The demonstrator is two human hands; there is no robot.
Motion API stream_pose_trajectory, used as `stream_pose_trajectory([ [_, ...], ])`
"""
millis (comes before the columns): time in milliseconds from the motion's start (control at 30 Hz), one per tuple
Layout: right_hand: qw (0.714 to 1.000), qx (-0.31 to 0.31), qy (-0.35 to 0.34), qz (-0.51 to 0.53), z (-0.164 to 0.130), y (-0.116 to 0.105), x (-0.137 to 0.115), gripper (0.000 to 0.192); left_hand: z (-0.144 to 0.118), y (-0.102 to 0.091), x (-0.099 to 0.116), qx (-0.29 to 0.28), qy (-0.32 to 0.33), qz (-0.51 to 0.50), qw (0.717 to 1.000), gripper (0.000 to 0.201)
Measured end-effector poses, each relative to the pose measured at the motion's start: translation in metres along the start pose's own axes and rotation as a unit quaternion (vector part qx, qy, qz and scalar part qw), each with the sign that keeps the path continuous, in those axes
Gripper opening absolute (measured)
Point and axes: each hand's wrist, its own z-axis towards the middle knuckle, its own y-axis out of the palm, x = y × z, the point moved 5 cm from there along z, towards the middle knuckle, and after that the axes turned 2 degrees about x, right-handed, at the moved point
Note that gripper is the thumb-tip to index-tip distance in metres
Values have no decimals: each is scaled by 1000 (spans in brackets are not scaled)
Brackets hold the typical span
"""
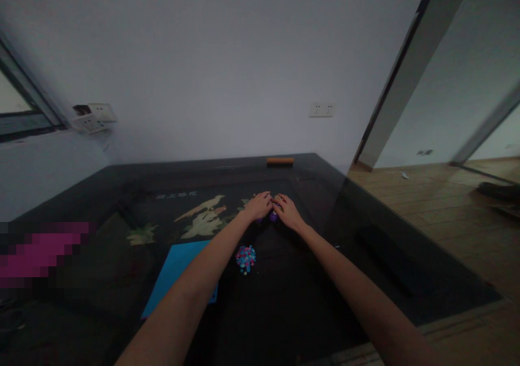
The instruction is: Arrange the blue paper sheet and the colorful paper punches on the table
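Note:
Both my arms reach forward over a dark glass-topped table (365, 230). My left hand (258, 204) and my right hand (287, 210) meet at the table's middle, fingers bent down side by side. Between and under them shows a small purple thing (273, 216); whether either hand grips it I cannot tell. Closer to me, between my forearms, lies a small heap of pink, blue and white beads (246, 259). A blue sheet (176, 271) lies flat under my left forearm.
An orange bar (280, 161) lies at the table's far edge by the white wall. Under the glass is a picture of birds and flowers (203, 217). A pink blurred patch (40, 255) sits at the left. Wooden floor (439, 209) stretches to the right.

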Motion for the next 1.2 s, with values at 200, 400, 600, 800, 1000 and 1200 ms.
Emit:
stream_pose_trajectory([
  [200, 999, -27, -16, 11, -11, -10, 4, 57, 0, -4, -4, 26, -6, 17, 999, 32],
  [400, 999, -32, -11, 3, -21, -10, -2, 75, -7, -4, 5, 61, -60, 45, 995, 32],
  [600, 999, -17, 16, -30, -23, 1, -10, 72, -19, -8, 16, 91, -72, 68, 991, 31],
  [800, 998, -16, 3, -55, -16, 2, -17, 70, -24, -16, 6, 67, -54, 62, 994, 32],
  [1000, 998, -17, 2, -59, -14, 7, -31, 68, -40, -21, -9, 49, -57, 59, 995, 32],
  [1200, 998, -19, 6, -55, -8, 19, -55, 72, -57, -25, -31, 22, -64, 56, 996, 32],
])
